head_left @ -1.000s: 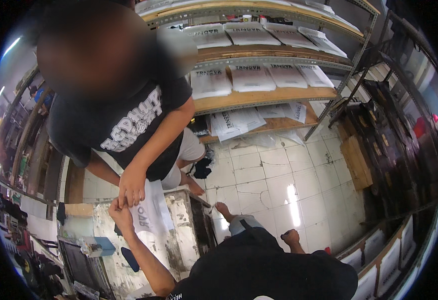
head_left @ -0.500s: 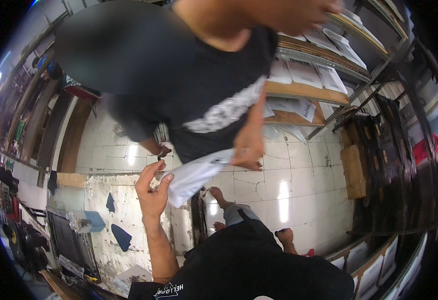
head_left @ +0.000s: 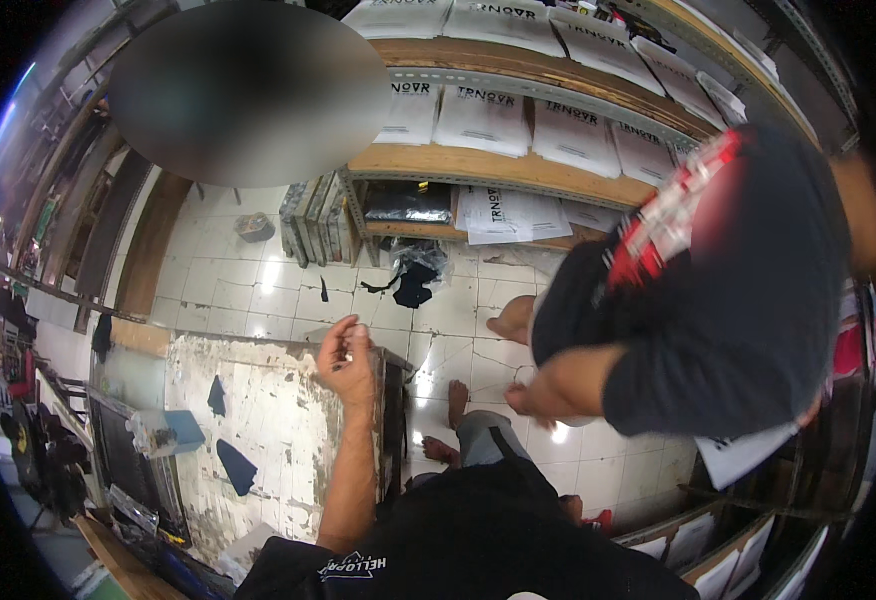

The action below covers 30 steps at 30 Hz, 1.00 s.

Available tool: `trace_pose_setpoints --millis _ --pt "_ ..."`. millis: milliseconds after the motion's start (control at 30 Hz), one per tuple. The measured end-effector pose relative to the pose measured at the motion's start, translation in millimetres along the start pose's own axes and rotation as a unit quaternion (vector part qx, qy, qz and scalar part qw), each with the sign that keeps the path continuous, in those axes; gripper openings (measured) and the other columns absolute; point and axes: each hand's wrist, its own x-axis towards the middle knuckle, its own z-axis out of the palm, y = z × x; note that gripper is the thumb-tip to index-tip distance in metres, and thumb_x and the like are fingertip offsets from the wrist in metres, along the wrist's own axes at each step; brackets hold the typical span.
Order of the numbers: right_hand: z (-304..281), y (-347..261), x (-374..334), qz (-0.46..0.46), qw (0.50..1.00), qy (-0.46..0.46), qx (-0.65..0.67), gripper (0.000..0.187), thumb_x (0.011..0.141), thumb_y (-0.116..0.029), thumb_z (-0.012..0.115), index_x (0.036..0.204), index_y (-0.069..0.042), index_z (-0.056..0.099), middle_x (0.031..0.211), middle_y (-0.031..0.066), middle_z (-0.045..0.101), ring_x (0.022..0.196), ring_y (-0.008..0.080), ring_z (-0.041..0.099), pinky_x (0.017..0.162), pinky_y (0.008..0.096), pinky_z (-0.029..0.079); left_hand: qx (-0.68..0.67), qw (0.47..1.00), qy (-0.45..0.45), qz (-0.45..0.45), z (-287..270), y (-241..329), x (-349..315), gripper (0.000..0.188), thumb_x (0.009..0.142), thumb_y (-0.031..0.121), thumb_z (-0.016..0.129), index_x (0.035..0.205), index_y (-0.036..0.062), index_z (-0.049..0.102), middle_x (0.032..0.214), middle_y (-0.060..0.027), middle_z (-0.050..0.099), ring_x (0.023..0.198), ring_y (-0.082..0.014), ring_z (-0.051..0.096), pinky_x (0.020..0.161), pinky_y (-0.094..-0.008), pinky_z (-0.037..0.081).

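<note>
My left hand [head_left: 346,362] is raised over the right edge of a worn, paint-chipped white table [head_left: 283,400]. Its fingers are loosely bent, the thumb stands a little apart from them, and nothing is held. My right hand [head_left: 570,506] barely shows beside my black shirt, and its fingers are hidden. To the right, a co-worker [head_left: 738,300] in a dark shirt leans away from me. A white printed sheet or flat package [head_left: 743,455] shows beneath that person's arm, apart from my hands.
Dark cloth scraps [head_left: 236,467] and a blue box [head_left: 186,428] lie on or beside the table. Ahead, shelves [head_left: 518,160] hold several white printed packages. Black cloth in plastic [head_left: 414,284] lies on the tiled floor near leaning frames [head_left: 308,222]. Racks stand at the lower right.
The white package has left my left hand and is now with the co-worker. That person has moved from in front of me to the right and turned, uncovering the shelves. My right hand has drawn back.
</note>
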Motion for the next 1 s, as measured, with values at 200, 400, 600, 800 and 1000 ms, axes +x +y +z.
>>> trace_pose_setpoints --millis 200,400,600,800,1000 --pt "-2 10 -11 0.124 0.985 -0.003 0.118 0.035 0.079 -0.038 0.073 0.088 -0.004 0.073 0.083 0.0149 0.073 0.077 0.0323 0.071 0.070 0.0449 0.056 0.006 0.982 -0.116 -0.148 110 -118 7 0.019 0.090 0.010 0.075 0.103 -0.0009 0.069 0.078 -0.0010 0.067 0.066 -0.0056 0.058 0.062 -0.0208 0.047" --pt "-6 -28 2 0.247 0.962 -0.024 0.116 0.034 0.079 -0.036 0.073 0.090 -0.004 0.073 0.084 0.0153 0.073 0.078 0.0322 0.071 0.071 0.0445 0.056 0.001 0.955 -0.204 -0.216 257 -297 24 0.026 0.084 0.016 0.082 0.094 -0.0019 0.067 0.074 -0.0034 0.067 0.063 -0.0099 0.058 0.062 -0.0273 0.049" --pt "-14 -58 35 0.338 0.931 -0.062 0.120 0.033 0.078 -0.034 0.073 0.091 -0.004 0.073 0.085 0.0156 0.073 0.078 0.0320 0.071 0.071 0.0441 0.055 0.348 0.911 -0.199 -0.100 377 -487 102 0.044 0.074 0.033 0.088 0.096 0.0011 0.067 0.085 -0.0140 0.072 0.079 -0.0299 0.069 0.073 -0.0392 0.054" --pt "-19 -59 63 0.384 0.911 -0.080 0.125 0.033 0.078 -0.033 0.074 0.093 -0.003 0.073 0.087 0.0160 0.073 0.079 0.0318 0.071 0.072 0.0436 0.055 0.505 0.852 -0.119 -0.070 455 -599 162 0.057 0.070 0.046 0.087 0.107 0.0045 0.070 0.109 -0.0140 0.073 0.101 -0.0346 0.070 0.087 -0.0445 0.057" --pt "-15 -74 50 0.433 0.889 -0.077 0.132 0.032 0.078 -0.031 0.074 0.094 -0.003 0.073 0.088 0.0164 0.073 0.080 0.0316 0.071 0.072 0.0432 0.055 0.515 0.823 -0.147 -0.192 498 -579 170 0.043 0.077 0.042 0.079 0.099 0.0053 0.074 0.102 -0.0180 0.075 0.100 -0.0281 0.073 0.087 -0.0415 0.057"
